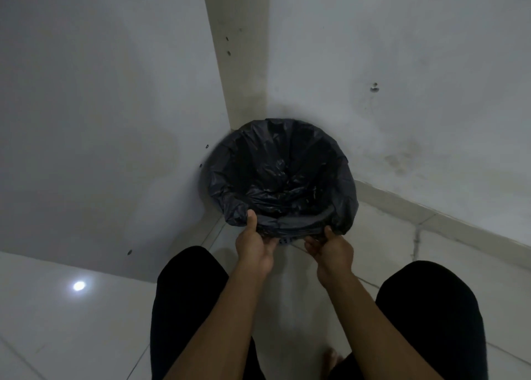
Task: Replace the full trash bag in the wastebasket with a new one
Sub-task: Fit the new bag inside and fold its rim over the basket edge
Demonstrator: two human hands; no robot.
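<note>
Thin, crinkled black plastic trash bag (pixel 283 175): soft, light, likely slippery. Left hand (pixel 253 246) and right hand (pixel 330 250) pinch its near rim fold, the best hold.

The floor (pixel 86 307) is glossy white tile. The wastebasket (pixel 284 240) stands on it in the wall corner. A bare foot (pixel 332 359) rests on the floor, nearer the camera than the wastebasket.

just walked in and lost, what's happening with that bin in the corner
A person is at a wastebasket on the tiled floor. A black trash bag lines it, its edge folded over the rim. The left hand grips the near edge of the bag with its thumb on the fold, and the right hand grips it alongside. No rubbish shows inside, so this is likely the new bag being fitted.
</note>
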